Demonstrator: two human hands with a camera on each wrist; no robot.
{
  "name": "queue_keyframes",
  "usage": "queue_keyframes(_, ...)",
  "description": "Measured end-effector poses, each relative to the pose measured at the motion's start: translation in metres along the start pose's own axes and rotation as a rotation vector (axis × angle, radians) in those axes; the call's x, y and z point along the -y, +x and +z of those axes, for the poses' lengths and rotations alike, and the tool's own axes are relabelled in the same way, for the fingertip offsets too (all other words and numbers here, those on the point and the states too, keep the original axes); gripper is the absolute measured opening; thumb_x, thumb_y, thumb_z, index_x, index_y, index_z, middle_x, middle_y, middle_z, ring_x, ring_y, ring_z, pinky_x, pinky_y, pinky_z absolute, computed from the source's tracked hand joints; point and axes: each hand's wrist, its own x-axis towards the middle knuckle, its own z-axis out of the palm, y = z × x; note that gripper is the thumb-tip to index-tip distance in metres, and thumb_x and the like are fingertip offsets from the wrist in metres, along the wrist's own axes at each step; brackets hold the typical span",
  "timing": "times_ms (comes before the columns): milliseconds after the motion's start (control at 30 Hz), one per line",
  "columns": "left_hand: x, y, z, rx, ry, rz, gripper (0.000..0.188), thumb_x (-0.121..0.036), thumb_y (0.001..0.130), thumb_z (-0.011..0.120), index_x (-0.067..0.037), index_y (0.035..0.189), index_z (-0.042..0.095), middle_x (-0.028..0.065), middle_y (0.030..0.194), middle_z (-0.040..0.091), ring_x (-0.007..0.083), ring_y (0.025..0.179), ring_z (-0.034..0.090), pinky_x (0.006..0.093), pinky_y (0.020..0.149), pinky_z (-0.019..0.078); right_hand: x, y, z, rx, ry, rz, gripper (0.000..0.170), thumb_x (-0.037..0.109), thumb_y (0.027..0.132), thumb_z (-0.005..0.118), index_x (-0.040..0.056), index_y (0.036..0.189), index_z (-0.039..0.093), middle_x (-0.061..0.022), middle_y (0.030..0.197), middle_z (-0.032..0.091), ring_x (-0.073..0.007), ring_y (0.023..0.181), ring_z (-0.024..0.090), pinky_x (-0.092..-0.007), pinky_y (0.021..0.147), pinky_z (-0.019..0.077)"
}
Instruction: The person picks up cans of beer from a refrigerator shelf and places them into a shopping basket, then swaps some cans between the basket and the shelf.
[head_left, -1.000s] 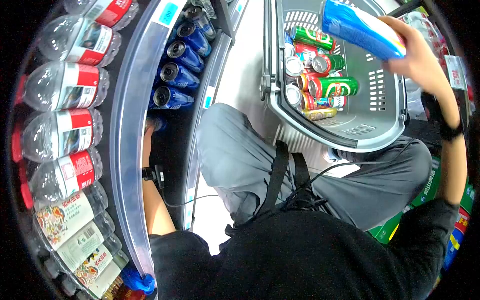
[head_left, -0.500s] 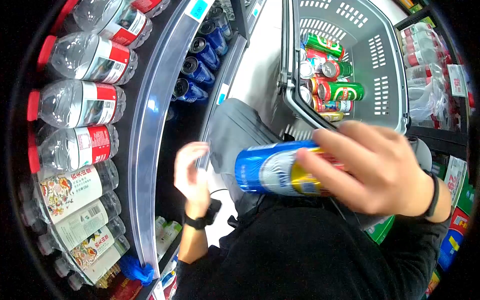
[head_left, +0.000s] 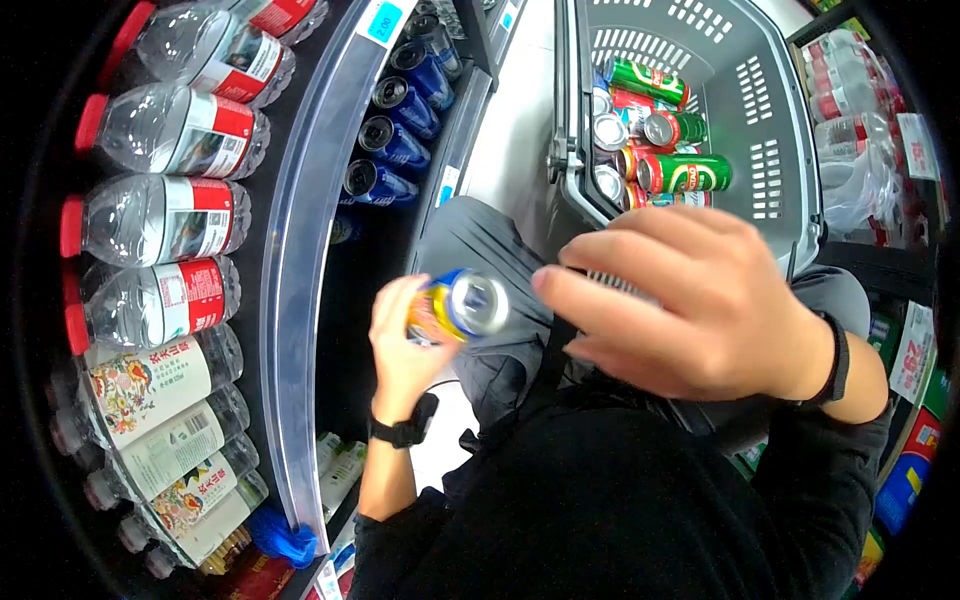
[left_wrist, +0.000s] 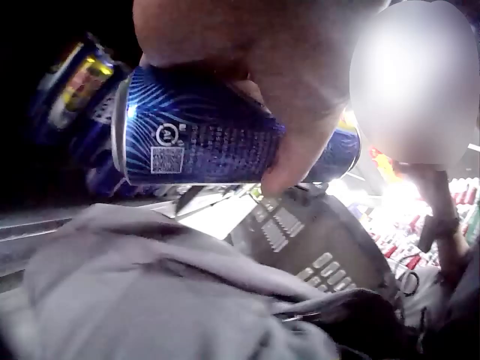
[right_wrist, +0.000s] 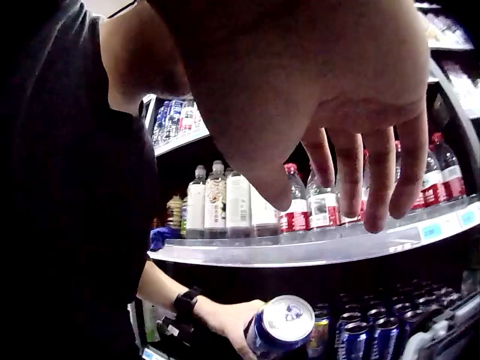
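1. So the blue-and-yellow can (head_left: pixel 452 310) is up in the air, outside the basket (head_left: pixel 735 130), off to its left and on the person's side of it.
2. Left hand (head_left: pixel 393 335) has it: thumb and fingers wrapped round the body, silver top facing the right hand.
3. Right hand (head_left: pixel 700 305) is holding nothing, fingers loosely stretched out toward the can but apart from it. From the head view it covers part of the basket's near end.
4. Gray trouser leg (head_left: pixel 465 235) is just left of the basket, near end.
5. Inside the basket there's a pile of cans, a green can (head_left: pixel 695 173) lying on its side near the top.
6. Left of the basket: blue cans (head_left: pixel 398 148) lined up on a low shelf, and farther left, red-capped bottles (head_left: pixel 160 215) one level up.
7. Right of the basket, plastic-wrapped bottles (head_left: pixel 855 185).
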Motion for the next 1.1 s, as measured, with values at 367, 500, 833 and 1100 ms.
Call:
queue_keyframes(367, 0.136, 0.020, 0.032, -0.610, -0.441, -0.663, 0.087, -0.004, 0.063, 0.084, -0.001, 0.137, 0.039, 0.0134, 0.131, 0.050, 0.0248, 0.117, 0.051, 0.0377, 0.106, 0.0371, -0.025, -0.019, -0.006, -0.100, -0.066, 0.143, 0.039, 0.013, 0.070, 0.076, 0.0043, 0.105, 0.062, -0.0096, 0.081, 0.062, -0.0258, 0.067, 0.061, -0.0352, 0.058, 0.0487)
queue_keyframes(500, 0.153, 0.034, 0.043, -0.642, -0.226, -0.801, 0.081, 0.001, 0.064, 0.083, 0.000, 0.134, 0.042, 0.0120, 0.130, 0.053, 0.0220, 0.113, 0.054, 0.0359, 0.101, 0.0424, -0.053, -0.028, 0.005, -0.111, -0.141, 0.211, 0.030, 0.016, 0.075, 0.075, 0.0044, 0.100, 0.062, -0.0114, 0.080, 0.064, -0.0291, 0.070, 0.063, -0.0366, 0.059, 0.0495)
queue_keyframes(833, 0.175, 0.039, 0.063, -0.775, -0.432, -0.770, 0.064, 0.006, 0.067, 0.080, 0.003, 0.125, 0.053, 0.0132, 0.125, 0.060, 0.0230, 0.105, 0.060, 0.0369, 0.097, 0.0462, -0.202, -0.039, 0.031, 0.184, -0.138, 0.799, 0.022, 0.026, 0.085, 0.064, 0.0076, 0.096, 0.065, -0.0138, 0.089, 0.069, -0.0296, 0.087, 0.067, -0.0395, 0.077, 0.0522)
queue_keyframes(1100, 0.183, 0.034, 0.062, -0.742, -0.419, -0.726, 0.060, 0.005, 0.073, 0.076, 0.001, 0.127, 0.051, 0.0122, 0.124, 0.059, 0.0223, 0.106, 0.059, 0.0367, 0.097, 0.0472, -0.272, -0.018, 0.143, 0.435, -0.071, 0.860, 0.049, 0.027, 0.078, 0.065, 0.0046, 0.121, 0.057, -0.0230, 0.110, 0.063, -0.0349, 0.104, 0.063, -0.0440, 0.089, 0.0504)
